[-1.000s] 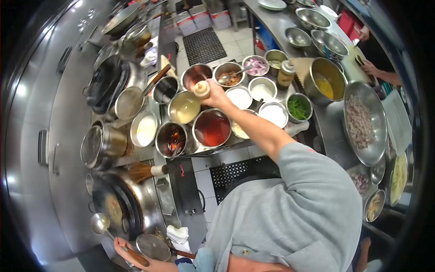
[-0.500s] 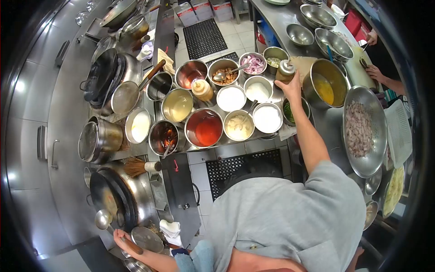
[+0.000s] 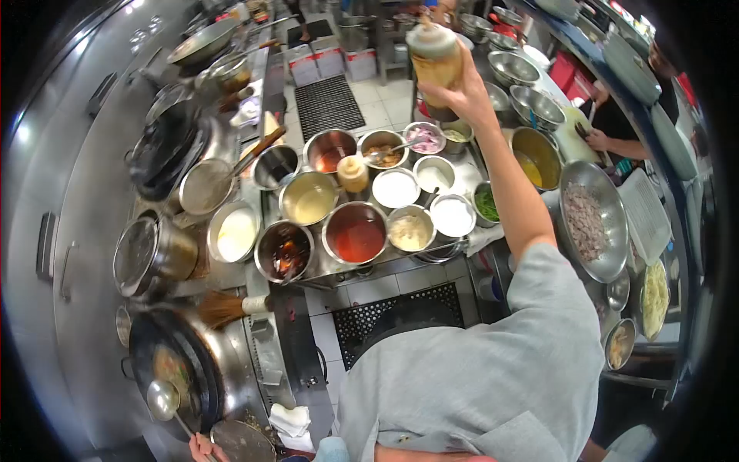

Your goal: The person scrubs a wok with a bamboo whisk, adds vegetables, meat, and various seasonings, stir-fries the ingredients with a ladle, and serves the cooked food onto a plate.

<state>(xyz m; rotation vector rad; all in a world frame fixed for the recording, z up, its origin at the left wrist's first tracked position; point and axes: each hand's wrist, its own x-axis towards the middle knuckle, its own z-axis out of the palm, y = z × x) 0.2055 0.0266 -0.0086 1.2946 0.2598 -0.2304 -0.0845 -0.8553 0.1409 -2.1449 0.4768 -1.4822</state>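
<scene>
My right hand is wrapped round a large squeeze bottle with a pale cap and brownish contents, held up high above the seasoning pots. At the lower left, my left hand grips the handle of a ladle, and part of that hand is cut off by the frame's edge. The ladle's bowl is over a dark wok with some food in it. Another squeeze bottle stands among the pots, beside a pot of red liquid.
Pots of white powder, sliced onion and dark sauce crowd the counter. A brush lies by the wok. A colander of chopped meat stands right. A co-worker's hand is at a board on the far right.
My right hand has lifted the squeeze bottle up from beside the pots. The ladle has moved lower in the view, with my left hand nearer the bottom edge. The whole view has shifted.
</scene>
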